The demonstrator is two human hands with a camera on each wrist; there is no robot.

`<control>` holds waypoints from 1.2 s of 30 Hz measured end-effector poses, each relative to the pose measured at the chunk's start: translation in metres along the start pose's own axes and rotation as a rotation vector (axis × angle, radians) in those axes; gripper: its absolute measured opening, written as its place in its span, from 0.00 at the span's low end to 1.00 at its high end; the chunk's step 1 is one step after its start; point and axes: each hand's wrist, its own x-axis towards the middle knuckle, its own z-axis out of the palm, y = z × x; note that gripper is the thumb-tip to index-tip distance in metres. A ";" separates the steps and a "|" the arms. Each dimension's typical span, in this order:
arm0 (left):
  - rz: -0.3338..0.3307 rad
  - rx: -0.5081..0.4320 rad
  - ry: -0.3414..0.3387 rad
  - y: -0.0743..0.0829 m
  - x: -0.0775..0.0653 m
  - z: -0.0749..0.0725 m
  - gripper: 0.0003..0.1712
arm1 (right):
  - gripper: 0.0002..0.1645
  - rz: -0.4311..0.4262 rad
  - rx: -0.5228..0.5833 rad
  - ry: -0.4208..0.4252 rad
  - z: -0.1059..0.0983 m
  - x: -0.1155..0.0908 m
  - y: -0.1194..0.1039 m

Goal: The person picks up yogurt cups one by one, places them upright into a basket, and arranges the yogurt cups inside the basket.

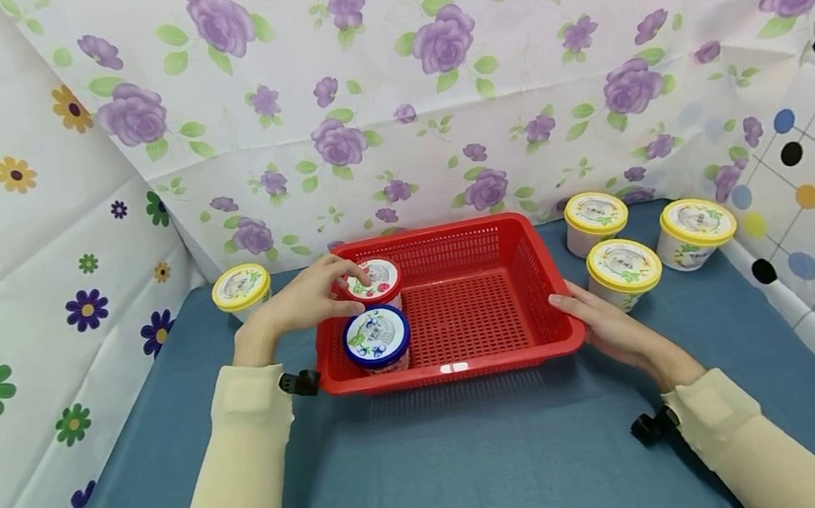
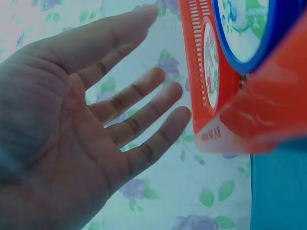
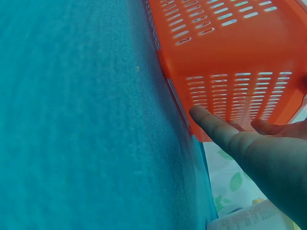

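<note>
A red plastic basket (image 1: 459, 311) with slotted walls sits on the table. Two lidded tubs stand at its left end: a red-lidded tub (image 1: 374, 281) at the back and a blue-lidded tub (image 1: 376, 338) in front of it. My left hand (image 1: 307, 299) hovers over the basket's left rim, fingers loosely bent beside the red lid. In the left wrist view that hand (image 2: 91, 120) has its fingers spread, with nothing in the palm. My right hand (image 1: 612, 324) grips the basket's right rim, thumb on top. Its fingers (image 3: 218, 127) lie along the outer wall in the right wrist view.
Beyond my left hand, a yellow-lidded tub (image 1: 241, 290) stands at the back left. Three more yellow-lidded tubs, the nearest (image 1: 624, 267) close to my right hand, are grouped right of the basket. A flowered cloth (image 1: 392, 121) hangs behind the blue-covered table (image 1: 462, 466).
</note>
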 end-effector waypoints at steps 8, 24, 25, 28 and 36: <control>-0.001 -0.054 0.142 -0.013 -0.007 -0.003 0.17 | 0.41 -0.002 0.003 -0.003 0.000 -0.001 0.000; -0.027 -0.155 0.399 -0.041 -0.018 -0.004 0.14 | 0.40 0.007 -0.008 0.005 0.000 -0.002 0.002; -0.031 -0.151 0.422 -0.043 -0.019 -0.005 0.14 | 0.40 0.005 -0.007 0.004 0.000 -0.003 0.002; -0.046 -0.142 0.484 -0.049 -0.022 -0.006 0.15 | 0.40 0.003 -0.007 0.003 0.000 -0.002 0.002; -0.070 -0.143 0.539 -0.059 -0.031 -0.010 0.15 | 0.41 0.003 -0.013 0.010 0.001 0.000 0.002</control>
